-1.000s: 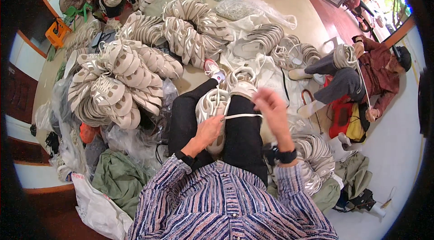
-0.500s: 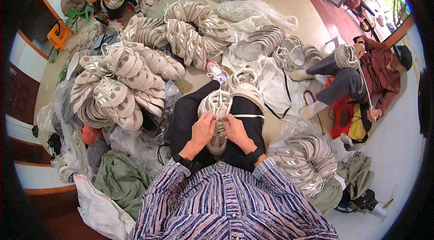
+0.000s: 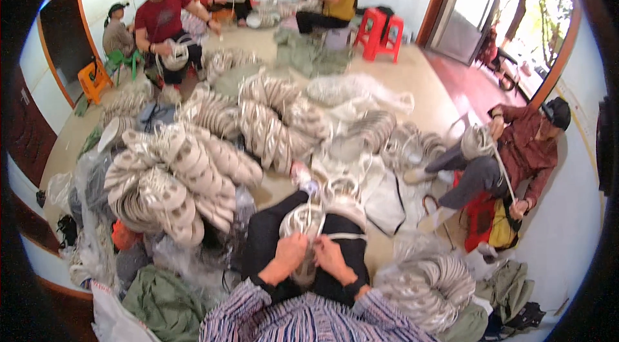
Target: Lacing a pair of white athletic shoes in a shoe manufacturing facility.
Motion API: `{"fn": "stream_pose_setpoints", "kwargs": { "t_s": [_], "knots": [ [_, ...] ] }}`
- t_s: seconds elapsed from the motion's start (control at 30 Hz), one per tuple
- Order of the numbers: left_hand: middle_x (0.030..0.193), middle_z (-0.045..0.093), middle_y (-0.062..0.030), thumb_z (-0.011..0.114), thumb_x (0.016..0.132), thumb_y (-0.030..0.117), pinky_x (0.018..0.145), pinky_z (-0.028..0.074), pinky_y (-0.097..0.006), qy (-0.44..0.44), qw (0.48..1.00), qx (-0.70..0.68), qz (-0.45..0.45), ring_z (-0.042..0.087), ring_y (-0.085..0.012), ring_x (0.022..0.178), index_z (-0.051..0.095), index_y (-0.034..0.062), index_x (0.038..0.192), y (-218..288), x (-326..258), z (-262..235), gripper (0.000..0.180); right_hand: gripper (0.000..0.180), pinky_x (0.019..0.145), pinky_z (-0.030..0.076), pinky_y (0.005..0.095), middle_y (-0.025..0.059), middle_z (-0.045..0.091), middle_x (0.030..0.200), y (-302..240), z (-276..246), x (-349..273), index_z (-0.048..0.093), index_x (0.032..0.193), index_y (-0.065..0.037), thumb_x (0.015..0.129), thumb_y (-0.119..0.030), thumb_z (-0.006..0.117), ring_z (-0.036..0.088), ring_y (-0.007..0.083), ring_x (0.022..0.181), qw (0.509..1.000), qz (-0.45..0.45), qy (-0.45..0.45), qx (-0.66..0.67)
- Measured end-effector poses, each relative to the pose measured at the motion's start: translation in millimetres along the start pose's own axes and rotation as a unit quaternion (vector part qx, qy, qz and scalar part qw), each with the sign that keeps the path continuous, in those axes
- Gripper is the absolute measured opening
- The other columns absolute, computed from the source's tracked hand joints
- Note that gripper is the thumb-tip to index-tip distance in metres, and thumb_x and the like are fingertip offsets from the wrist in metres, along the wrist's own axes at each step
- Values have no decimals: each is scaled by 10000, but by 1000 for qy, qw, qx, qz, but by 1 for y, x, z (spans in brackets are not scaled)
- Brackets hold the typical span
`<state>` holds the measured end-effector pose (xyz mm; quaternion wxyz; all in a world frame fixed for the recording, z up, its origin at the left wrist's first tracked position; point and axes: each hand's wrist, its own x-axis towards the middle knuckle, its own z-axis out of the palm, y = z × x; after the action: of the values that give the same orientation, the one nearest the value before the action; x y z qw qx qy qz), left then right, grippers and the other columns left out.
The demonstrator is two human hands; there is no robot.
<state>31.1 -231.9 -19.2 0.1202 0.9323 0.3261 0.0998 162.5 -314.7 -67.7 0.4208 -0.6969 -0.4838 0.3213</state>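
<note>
A beige and white sneaker [image 3: 303, 219] rests between my thighs, its opening pointing away from me. My left hand [image 3: 290, 257] is closed at the left edge of its lacing, fingertips pinched. On the opposite edge my right hand [image 3: 334, 259] pinches too, close to the left fingertips. Both appear to grip the white shoelace, though blur and the fingers hide most of it. A loose length of shoelace [image 3: 345, 235] runs rightward over my right thigh. Just beyond, a second similar sneaker [image 3: 342, 188] sits on my right knee.
Large bundles of nested beige shoes [image 3: 171, 174] lie to my left and ahead; another shoe bundle [image 3: 425, 290] is at my right. A seated co-worker [image 3: 522, 148] pulls a lace at right. Red stools [image 3: 380, 36] stand at the back, near more seated people.
My view has tilted up, so the scene sits lower and more people at the back show. Both hands stay at the sneaker's lacing, with only slight finger movement.
</note>
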Motion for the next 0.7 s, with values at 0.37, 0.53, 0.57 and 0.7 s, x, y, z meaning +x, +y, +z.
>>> {"fn": "stream_pose_setpoints", "kwargs": {
  "t_s": [0.37,0.53,0.57,0.7],
  "knots": [
    [804,559,-145,580,754,137,587,490,-405,-104,994,-31,13,605,-322,693,530,17,863,-14,0,-27,170,227,502,504,262,92,586,737,-30,-14,-2,509,1078,38,872,-59,511,591,123,587,991,98,-71,56],
    [789,538,-142,571,822,246,616,465,-428,-94,992,-82,32,579,-346,721,514,46,875,-21,-3,-32,215,251,513,501,256,78,587,744,-3,-7,0,514,1110,17,878,-78,513,591,113,603,997,41,-72,10],
    [789,538,-142,571,822,246,616,465,-428,-93,992,-78,29,579,-346,721,514,46,875,-19,-2,-29,215,252,516,500,256,74,584,747,-2,-5,1,516,1114,10,879,-82,512,592,113,606,997,19,-73,-10],
    [816,600,-189,548,802,262,625,495,-438,-32,997,-65,17,618,-361,751,630,26,748,-4,5,-27,255,250,529,499,251,62,583,731,10,1,0,520,1113,2,880,-89,512,577,113,599,996,27,-90,6]
  ]
}}
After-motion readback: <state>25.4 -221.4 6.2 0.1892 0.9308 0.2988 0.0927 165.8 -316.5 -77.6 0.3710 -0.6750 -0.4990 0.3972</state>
